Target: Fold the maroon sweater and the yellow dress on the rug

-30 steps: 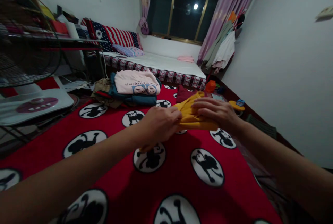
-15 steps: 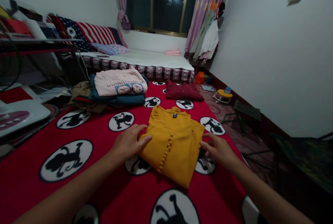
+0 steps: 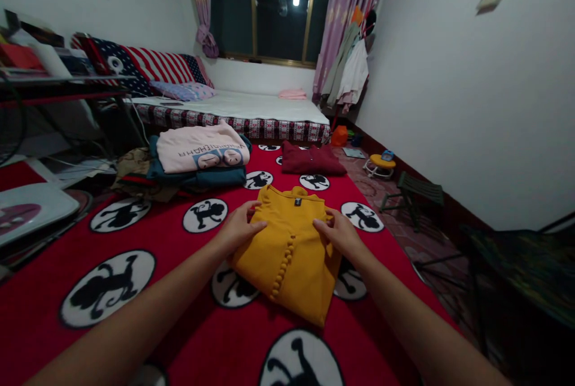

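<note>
A folded mustard-yellow shirt (image 3: 305,266) with a row of small covered buttons lies in front of me, its neckline pointing away. At its left edge, my left hand (image 3: 240,229) grips the cloth, thumb on top and fingers partly hidden at the side. My right hand (image 3: 342,235) holds the opposite edge near the shoulder, its thumb pressed on the fabric. Under the shirt spreads a red blanket (image 3: 188,278) with black monkey figures in white circles.
Beyond the shirt, a folded maroon garment (image 3: 312,160) lies at the blanket's far end. To its left is a stack with a pale pink top (image 3: 202,143) over teal clothing (image 3: 220,176). A folding stool (image 3: 417,191) and a small yellow stool (image 3: 381,163) stand on the right.
My right hand has moved inward and away from me onto the shirt's right edge, which is now tucked in, making the shirt narrower. My left hand has slid slightly farther up its edge.
</note>
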Demonstrator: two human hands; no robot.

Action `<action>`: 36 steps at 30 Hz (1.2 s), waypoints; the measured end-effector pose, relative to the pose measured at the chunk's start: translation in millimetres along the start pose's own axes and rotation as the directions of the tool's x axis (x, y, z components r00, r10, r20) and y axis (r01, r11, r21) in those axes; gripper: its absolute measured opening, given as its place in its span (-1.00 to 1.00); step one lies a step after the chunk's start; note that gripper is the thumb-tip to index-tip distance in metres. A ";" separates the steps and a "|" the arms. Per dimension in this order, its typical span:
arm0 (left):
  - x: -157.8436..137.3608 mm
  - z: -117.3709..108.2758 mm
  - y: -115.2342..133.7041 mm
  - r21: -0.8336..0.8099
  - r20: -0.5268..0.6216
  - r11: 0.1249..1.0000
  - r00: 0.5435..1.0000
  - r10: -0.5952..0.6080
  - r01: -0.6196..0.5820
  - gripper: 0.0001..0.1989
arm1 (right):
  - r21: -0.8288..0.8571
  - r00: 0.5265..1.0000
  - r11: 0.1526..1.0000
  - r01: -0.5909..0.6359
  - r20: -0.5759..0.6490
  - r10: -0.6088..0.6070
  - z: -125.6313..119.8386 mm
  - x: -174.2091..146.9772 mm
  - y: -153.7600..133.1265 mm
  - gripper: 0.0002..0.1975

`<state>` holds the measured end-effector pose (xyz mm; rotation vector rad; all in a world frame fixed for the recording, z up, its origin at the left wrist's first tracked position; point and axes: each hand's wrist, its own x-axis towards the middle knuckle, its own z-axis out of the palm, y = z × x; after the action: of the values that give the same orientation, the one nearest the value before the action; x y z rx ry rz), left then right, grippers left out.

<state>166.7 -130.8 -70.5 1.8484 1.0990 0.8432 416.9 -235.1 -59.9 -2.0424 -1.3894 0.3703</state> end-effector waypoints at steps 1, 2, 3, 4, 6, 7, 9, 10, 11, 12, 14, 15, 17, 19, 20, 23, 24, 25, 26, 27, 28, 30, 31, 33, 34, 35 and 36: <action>0.6 2.7 5.7 0.011 -0.029 0.998 0.998 0.055 -0.055 -0.44 | 0.042 0.999 0.999 0.031 -0.029 -0.029 6.0 2.1 -4.0 -0.49; 1.1 5.6 13.1 0.013 -0.057 0.994 0.993 0.106 -0.105 -0.49 | 0.085 0.995 0.993 0.077 -0.075 -0.071 10.8 2.9 -7.9 -0.50; 1.6 8.6 21.5 -0.002 -0.081 0.989 0.986 0.147 -0.148 -0.53 | 0.137 0.986 0.982 0.127 -0.130 -0.109 14.1 2.4 -11.4 -0.55; 2.7 11.7 30.2 -0.034 -0.094 0.982 0.978 0.184 -0.188 -0.56 | 0.197 0.974 0.966 0.170 -0.183 -0.134 15.9 0.8 -13.8 -0.62; 6.7 17.6 45.2 -0.103 -0.082 0.963 0.967 0.243 -0.251 -0.57 | 0.288 0.947 0.932 0.219 -0.294 -0.131 14.7 -5.2 -13.6 -0.72; 9.5 19.9 50.2 -0.105 -0.062 0.956 0.962 0.268 -0.273 -0.55 | 0.301 0.937 0.928 0.219 -0.331 -0.114 12.2 -9.2 -10.5 -0.73; 14.7 21.5 53.5 -0.001 -0.010 0.960 0.960 0.280 -0.280 -0.46 | 0.254 0.944 0.955 0.154 -0.322 -0.066 4.2 -18.9 1.3 -0.63; 16.1 20.5 51.8 0.092 0.018 0.962 0.966 0.258 -0.259 -0.40 | 0.201 0.958 0.974 0.104 -0.283 -0.044 -0.7 -24.6 8.9 -0.54; 16.2 18.4 48.4 0.196 0.043 0.956 0.976 0.214 -0.218 -0.34 | 0.134 0.971 0.989 0.056 -0.240 -0.022 -6.0 -30.9 16.6 -0.45; 14.7 15.4 43.8 0.299 0.065 0.940 0.987 0.150 -0.163 -0.29 | 0.067 0.979 0.998 0.016 -0.202 -0.003 -11.3 -37.8 23.7 -0.38; 7.7 8.0 33.4 0.459 0.096 0.887 0.995 0.008 -0.051 -0.21 | -0.023 0.989 0.999 -0.040 -0.145 0.037 -19.9 -52.0 33.5 -0.33; 2.6 4.4 28.9 0.509 0.103 0.861 0.994 -0.048 -0.012 -0.20 | -0.026 0.992 0.998 -0.065 -0.113 0.061 -22.3 -58.4 35.4 -0.35; -8.7 -0.7 23.8 0.541 0.122 0.841 0.988 -0.099 0.017 -0.21 | 0.054 0.989 0.988 -0.143 -0.031 0.145 -21.5 -67.5 32.6 -0.35; -20.6 -2.0 25.9 0.482 0.160 0.876 0.984 -0.076 -0.010 -0.26 | 0.225 0.976 0.949 -0.220 0.045 0.215 -14.5 -69.0 22.7 -0.29; -26.6 -1.4 29.7 0.424 0.170 0.905 0.984 -0.049 -0.028 -0.30 | 0.327 0.974 0.918 -0.226 0.070 0.215 -10.2 -66.6 16.2 -0.25; -45.9 3.4 46.8 0.229 0.121 0.971 0.992 0.048 -0.075 -0.37 | 0.573 0.996 0.815 -0.089 0.057 0.069 -3.5 -50.1 -2.3 -0.29; -52.4 5.1 51.8 0.171 0.093 0.982 0.993 0.066 -0.082 -0.37 | 0.604 1.000 0.797 -0.021 0.024 0.009 -5.3 -42.8 -5.8 -0.36; -58.6 6.4 55.3 0.121 0.083 0.989 0.994 0.070 -0.080 -0.36 | 0.600 0.999 0.799 0.039 -0.016 -0.037 -8.9 -35.4 -7.0 -0.43; -64.0 7.2 56.7 0.085 0.097 0.994 0.993 0.063 -0.071 -0.37 | 0.554 0.996 0.828 0.086 -0.046 -0.072 -13.9 -28.2 -5.9 -0.49; -68.2 7.3 55.9 0.065 0.132 0.997 0.990 0.042 -0.051 -0.41 | 0.462 0.993 0.879 0.117 -0.056 -0.102 -19.5 -21.7 -2.6 -0.54; -71.0 6.7 52.9 0.058 0.180 0.998 0.984 0.006 -0.016 -0.46 | 0.328 0.991 0.936 0.132 -0.043 -0.124 -24.8 -16.1 2.4 -0.59; -71.7 3.6 43.1 0.061 0.246 0.992 0.962 -0.122 0.110 -0.52 | 0.010 0.991 0.991 0.135 0.017 -0.135 -32.5 -8.3 13.9 -0.71; -69.9 1.5 37.6 0.042 0.248 0.979 0.947 -0.205 0.201 -0.49 | -0.113 0.990 0.983 0.142 0.035 -0.139 -34.1 -5.9 18.5 -0.75; -63.3 -2.5 28.8 -0.092 0.223 0.921 0.909 -0.351 0.378 -0.39 | -0.199 0.985 0.965 0.173 0.013 -0.174 -32.7 -2.9 22.3 -0.73; -59.2 -3.6 26.3 -0.177 0.218 0.885 0.894 -0.392 0.431 -0.36 | -0.181 0.979 0.964 0.195 -0.018 -0.202 -29.9 -1.6 20.8 -0.70; -54.8 -4.0 25.1 -0.246 0.214 0.857 0.888 -0.408 0.453 -0.35 | -0.144 0.972 0.964 0.222 -0.047 -0.230 -26.1 -0.2 17.3 -0.65; -50.2 -3.2 25.3 -0.290 0.205 0.845 0.892 -0.404 0.449 -0.35 | -0.105 0.965 0.964 0.245 -0.065 -0.252 -21.6 1.8 12.2 -0.60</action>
<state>153.3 -182.8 -53.6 1.2901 1.1452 0.5831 438.5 -243.8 -51.1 -1.9044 -1.6189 0.1159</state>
